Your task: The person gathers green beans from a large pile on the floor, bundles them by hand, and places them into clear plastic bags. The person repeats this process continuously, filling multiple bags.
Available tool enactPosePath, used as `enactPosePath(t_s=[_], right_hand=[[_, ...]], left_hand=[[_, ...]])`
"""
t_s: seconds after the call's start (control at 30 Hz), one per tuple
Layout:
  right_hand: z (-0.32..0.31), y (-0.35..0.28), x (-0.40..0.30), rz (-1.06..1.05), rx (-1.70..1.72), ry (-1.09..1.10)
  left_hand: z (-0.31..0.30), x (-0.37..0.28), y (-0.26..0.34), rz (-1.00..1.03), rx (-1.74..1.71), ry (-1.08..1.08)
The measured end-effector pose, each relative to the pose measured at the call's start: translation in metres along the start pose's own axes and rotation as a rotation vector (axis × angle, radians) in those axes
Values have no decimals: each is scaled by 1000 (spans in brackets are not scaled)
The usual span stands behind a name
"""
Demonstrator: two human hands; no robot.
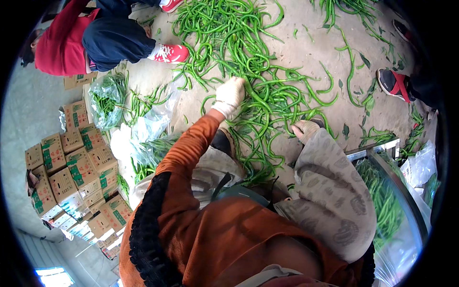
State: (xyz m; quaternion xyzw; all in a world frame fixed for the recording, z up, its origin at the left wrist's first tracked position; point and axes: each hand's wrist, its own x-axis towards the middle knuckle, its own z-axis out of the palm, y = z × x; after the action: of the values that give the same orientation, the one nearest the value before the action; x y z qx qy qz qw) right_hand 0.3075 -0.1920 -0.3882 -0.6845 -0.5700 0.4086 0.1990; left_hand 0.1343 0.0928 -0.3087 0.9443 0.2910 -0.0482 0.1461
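Note:
A large heap of long green chili peppers [247,57] spreads over the concrete floor before me. My left hand [230,94], in a pale work glove, is at the left side of the heap with its fingers curled. A long curved pepper [259,99] runs beside its knuckles; whether the fingers grip one is hidden. My right hand [305,130], also in a pale glove, rests low beside my knee, partly covered by the patterned trouser leg [333,190]. Its fingertips are beside the end of a pepper [288,126], and I cannot tell whether they hold it.
At right stands a metal-framed container [376,150] lined with clear plastic, with peppers inside. Bagged peppers [107,102] and stacked cardboard boxes [80,168] are at left. A person in red [64,50] crouches at upper left; another person's shoe [394,85] is at right.

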Motion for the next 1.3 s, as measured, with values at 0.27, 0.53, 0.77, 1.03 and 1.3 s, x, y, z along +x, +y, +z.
enactPosePath(t_s=[0.27, 0.53, 0.77, 1.03, 1.3], right_hand=[[9, 2, 0, -38, 39, 87], [-1, -5, -2, 8, 89, 73], [5, 7, -1, -19, 21, 34], [-1, 2, -6, 6, 58, 24], [3, 0, -1, -14, 61, 82]], left_hand=[[-4, 31, -5, 255, 417, -217], [-48, 31, -73, -56, -33, 80], [9, 84, -82, -490, -35, -185], [23, 45, -46, -578, -259, 95], [-3, -1, -12, -305, -411, 387]])
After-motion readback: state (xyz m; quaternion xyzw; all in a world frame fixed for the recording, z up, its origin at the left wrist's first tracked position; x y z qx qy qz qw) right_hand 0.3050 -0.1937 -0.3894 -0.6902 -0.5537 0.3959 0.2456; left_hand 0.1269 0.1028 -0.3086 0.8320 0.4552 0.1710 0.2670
